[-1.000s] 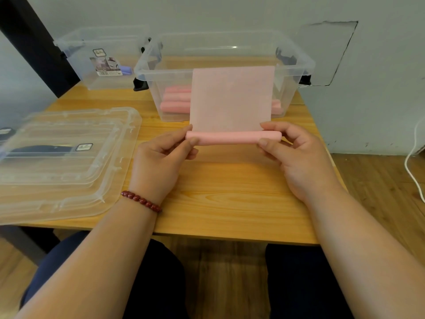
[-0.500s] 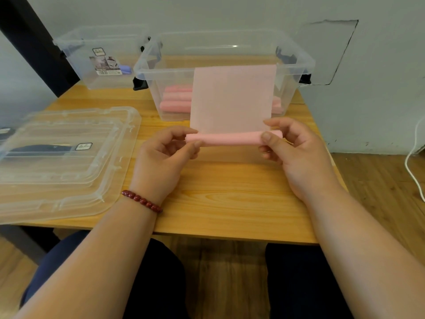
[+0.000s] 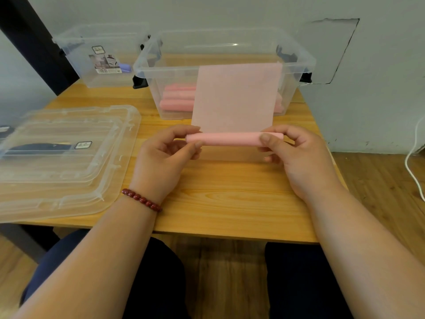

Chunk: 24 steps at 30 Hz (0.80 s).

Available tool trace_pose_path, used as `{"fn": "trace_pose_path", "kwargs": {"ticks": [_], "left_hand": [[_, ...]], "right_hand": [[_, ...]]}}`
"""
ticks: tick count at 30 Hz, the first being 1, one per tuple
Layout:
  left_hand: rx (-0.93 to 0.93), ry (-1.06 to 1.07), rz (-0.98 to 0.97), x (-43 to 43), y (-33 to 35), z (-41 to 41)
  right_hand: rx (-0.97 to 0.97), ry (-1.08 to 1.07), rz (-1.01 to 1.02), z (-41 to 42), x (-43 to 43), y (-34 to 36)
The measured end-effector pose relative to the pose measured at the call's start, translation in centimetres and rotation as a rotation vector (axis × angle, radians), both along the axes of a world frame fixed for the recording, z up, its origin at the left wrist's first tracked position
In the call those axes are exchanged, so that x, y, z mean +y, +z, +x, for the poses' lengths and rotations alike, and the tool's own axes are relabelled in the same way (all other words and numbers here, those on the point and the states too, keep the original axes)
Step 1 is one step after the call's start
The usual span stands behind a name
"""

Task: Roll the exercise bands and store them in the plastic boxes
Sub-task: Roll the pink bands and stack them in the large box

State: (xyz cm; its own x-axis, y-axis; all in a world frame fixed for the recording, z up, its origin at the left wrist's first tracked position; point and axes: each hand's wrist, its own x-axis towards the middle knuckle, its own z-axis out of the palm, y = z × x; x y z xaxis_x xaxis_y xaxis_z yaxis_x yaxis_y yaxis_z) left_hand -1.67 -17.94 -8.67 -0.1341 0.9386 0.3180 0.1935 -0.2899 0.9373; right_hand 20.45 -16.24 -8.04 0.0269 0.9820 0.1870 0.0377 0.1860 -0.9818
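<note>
**6 o'clock, nearest.** Dark blue trousers [image 3: 299,284] and a wooden plank floor [image 3: 220,272] fill the lower edge. A dark red bead bracelet [image 3: 141,200] sits on the left wrist.

**Centre.** The light wooden bench [image 3: 230,199] carries all task items. The left hand [image 3: 165,162] and right hand [image 3: 299,162] hold the pale pink exercise band [image 3: 232,139] just above the bench.
- The near part of the band is wound into a tight horizontal roll.
- The rest extends toward 12 o'clock as a flat sheet and hides part of the box front. Contact with the box cannot be determined.
- Left fingers [image 3: 184,131] and thumb are clamped on the roll's 9 o'clock end.
- The right fingers and thumb are clamped on its 3 o'clock end.

**9 o'clock.** Stacked clear plastic lids [image 3: 64,192] lie flat. A small dark-bordered label [image 3: 83,145] is illegible.

**12 o'clock.** A large clear plastic box [image 3: 230,46] stands open, with black latches [image 3: 139,82] at its ends. Rolled pink bands [image 3: 178,99] lie stacked inside it.

**11 o'clock.** A smaller clear plastic box [image 3: 76,40] stands open. Its printed picture label [image 3: 108,64] is too small to read. A blue-violet item [image 3: 126,67] lies inside, identity undeterminable.

**Farthest.** A pale grey wall [image 3: 230,10] shows a rectangular patch outline [image 3: 328,49] at 1 o'clock. A white cable [image 3: 414,162] hangs at 3 o'clock. A black slanted post [image 3: 30,42] stands at 10 o'clock.
</note>
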Motion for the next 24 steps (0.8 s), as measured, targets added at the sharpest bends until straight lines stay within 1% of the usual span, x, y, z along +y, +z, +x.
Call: {"fn": "trace_pose_path", "kwargs": {"ticks": [2, 4, 6, 8, 11, 14, 16, 18, 20, 24], "left_hand": [[-0.003, 0.017, -0.015, 0.11, -0.17, -0.02], [-0.012, 0.016, -0.014, 0.15, -0.16, 0.1], [-0.047, -0.005, -0.006, 0.14, -0.06, 0.26], [-0.095, -0.042, -0.012, 0.1, -0.03, 0.29], [-0.039, -0.072, 0.001, 0.12, -0.1, 0.16], [-0.006, -0.06, -0.012, 0.2, -0.14, 0.12], [-0.014, -0.046, -0.022, 0.24, -0.2, 0.21], [-0.024, -0.039, -0.017, 0.28, -0.24, 0.36], [-0.043, -0.04, -0.005, 0.31, -0.2, 0.56], [-0.056, -0.069, 0.011, 0.3, -0.14, 0.66]], "right_hand": [[0.032, 0.049, 0.011, 0.01, -0.06, 0.04], [0.012, 0.085, 0.023, 0.06, -0.16, 0.05], [-0.042, 0.055, 0.025, 0.16, -0.19, 0.06], [-0.036, 0.013, 0.025, 0.23, -0.19, 0.09], [-0.031, -0.005, 0.033, 0.27, -0.18, 0.06], [-0.048, -0.028, 0.039, 0.43, -0.12, -0.02], [-0.028, -0.02, 0.032, 0.54, -0.05, -0.11], [-0.003, 0.034, 0.031, 0.58, -0.07, -0.16], [-0.028, 0.067, 0.042, 0.55, -0.14, -0.18], [-0.062, 0.007, 0.044, 0.52, -0.2, 0.01]]}}
